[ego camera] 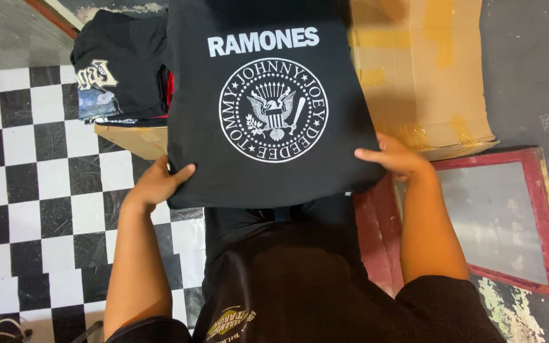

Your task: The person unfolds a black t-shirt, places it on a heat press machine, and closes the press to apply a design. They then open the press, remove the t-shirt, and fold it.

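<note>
I hold a folded black T-shirt [268, 108] flat in front of me, its white lettering and round white emblem facing up. My left hand [157, 183] grips its lower left edge, thumb on top. Over at the lower right edge, my right hand [394, 155] holds the cloth with fingers lying on it. The shirt hovers above my lap, over the near side of a flattened cardboard box.
A stack of folded dark shirts [119, 67] sits at the upper left on cardboard [138, 140]. A flattened brown cardboard box [427, 70] lies at the upper right. A red-framed panel [509, 222] rests on the floor at right. Black-and-white checkered floor [39, 178] spreads left.
</note>
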